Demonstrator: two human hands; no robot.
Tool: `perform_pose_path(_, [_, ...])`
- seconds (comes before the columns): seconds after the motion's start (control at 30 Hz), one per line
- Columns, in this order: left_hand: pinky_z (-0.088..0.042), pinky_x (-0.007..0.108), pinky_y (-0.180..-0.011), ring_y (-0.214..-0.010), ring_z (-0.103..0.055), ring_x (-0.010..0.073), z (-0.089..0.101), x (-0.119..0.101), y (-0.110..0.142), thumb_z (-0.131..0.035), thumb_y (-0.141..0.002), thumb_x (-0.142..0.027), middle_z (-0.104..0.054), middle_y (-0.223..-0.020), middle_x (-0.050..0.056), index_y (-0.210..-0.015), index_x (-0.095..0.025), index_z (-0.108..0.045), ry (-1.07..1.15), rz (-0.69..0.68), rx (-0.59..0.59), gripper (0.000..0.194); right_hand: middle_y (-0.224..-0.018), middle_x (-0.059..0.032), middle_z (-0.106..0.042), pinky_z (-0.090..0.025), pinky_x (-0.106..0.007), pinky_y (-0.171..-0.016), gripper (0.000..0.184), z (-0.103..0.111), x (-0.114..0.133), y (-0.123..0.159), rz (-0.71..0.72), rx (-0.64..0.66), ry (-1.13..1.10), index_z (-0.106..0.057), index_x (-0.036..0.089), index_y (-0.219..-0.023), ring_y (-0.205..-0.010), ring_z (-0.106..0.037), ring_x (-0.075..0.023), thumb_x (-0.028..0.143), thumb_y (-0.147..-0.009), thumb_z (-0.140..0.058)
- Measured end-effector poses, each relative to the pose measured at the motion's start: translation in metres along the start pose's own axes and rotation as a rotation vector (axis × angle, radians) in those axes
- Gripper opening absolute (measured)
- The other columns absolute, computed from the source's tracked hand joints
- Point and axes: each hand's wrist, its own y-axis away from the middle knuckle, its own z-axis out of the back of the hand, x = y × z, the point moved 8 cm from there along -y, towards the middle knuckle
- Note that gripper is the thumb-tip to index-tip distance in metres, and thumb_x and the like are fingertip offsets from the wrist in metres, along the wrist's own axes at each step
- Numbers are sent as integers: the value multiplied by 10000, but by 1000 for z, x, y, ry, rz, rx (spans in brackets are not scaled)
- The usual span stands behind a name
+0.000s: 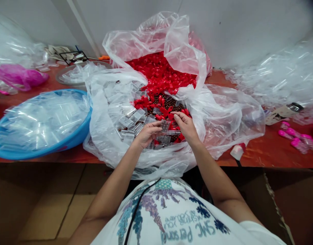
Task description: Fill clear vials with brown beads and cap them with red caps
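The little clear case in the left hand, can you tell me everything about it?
The clear case is small, flat and see-through, and looks like hard plastic. Dark dots show in or through it; I can't tell which. The left hand holds its left side. The right hand is close to its right side; whether it touches is unclear. It is over a jumble of clear boxes, red pieces and brown beads in a white bag.
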Motion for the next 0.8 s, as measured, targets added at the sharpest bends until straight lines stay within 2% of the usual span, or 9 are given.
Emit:
perform_pose_path(0.1, [-538,324,-798,-807,-658,161,-1,3,-1,-699,-647,-91,-709,-1001,74,-1041,-149,-705,17,21,37,398,-854,6,-677,-518,-265,-678,344,-2,0,0,5,11,-32,-645,228,-1071,-713,-615,-128,447,-819,-563])
perform_pose_path(0.27, [-537,311,-789,-860,-657,176,-3,7,0,-711,-662,-113,-692,-1083,79,-1041,-157,-706,-2,48,90,382,-1081,-11,-676,-460,-296,-928,326,-10,4,-1,89,70,-64,-646,224,-1101,-1013,-606,-154,391,-831,-574])
perform_pose_path(0.53, [-500,336,-822,-927,-631,207,-4,5,-2,-778,-622,-205,-690,-1089,78,-1037,-173,-713,-98,-47,86,421,-974,-25,-728,-494,-346,-892,328,-8,-8,0,-44,82,-52,-720,197,-991,-929,-658,-194,363,-707,-715])
perform_pose_path(0.67, [-475,343,-843,-884,-635,205,-2,2,-4,-792,-612,-254,-710,-1017,84,-1041,-152,-710,-165,-113,64,449,-981,-20,-730,-493,-356,-907,288,-7,1,3,21,118,72,-724,214,-999,-956,-662,-206,347,-746,-688])
perform_pose_path(0.8, [-450,340,-875,-907,-626,208,-2,-8,-3,-783,-624,-282,-716,-995,68,-1037,-159,-712,-258,-219,38,438,-1001,-12,-726,-503,-354,-902,248,-5,13,3,163,97,226,-721,243,-1007,-951,-667,-201,328,-779,-668])
